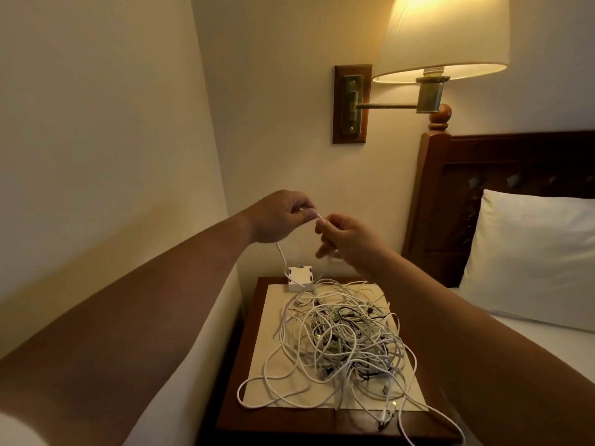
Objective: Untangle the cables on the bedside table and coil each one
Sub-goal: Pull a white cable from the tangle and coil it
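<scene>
A white cable (282,256) is being held up well above the surface (238,410) by both hands. It is being pinched between thumb and forefinger of the left hand (278,218), and a short span is being stretched across to the right hand (346,241), just at its 3 o'clock, whose fingers are being curled round the strand. From the left hand the cable is hanging down toward 6 o'clock, past a small white box (301,278) at the far edge of the cream mat (277,294), and is being lost in the tangle (341,339), which is lying heaped on the mat and spilling over the surface's near edge at 5 o'clock. Whether the strand dropping from the right hand is the same cable cannot be told. The step in hand is being judged as the freeing of one cable from its end, with the rest of the heap not yet sorted. For this to be done well, the end is best being fed back through each crossing rather than being pulled hard, since tugging is likely to be tightening the knots below. The heap is best being left flat on the mat, slack being taken up a little at a time, and the freed length being wound into even loops in one hand.
</scene>
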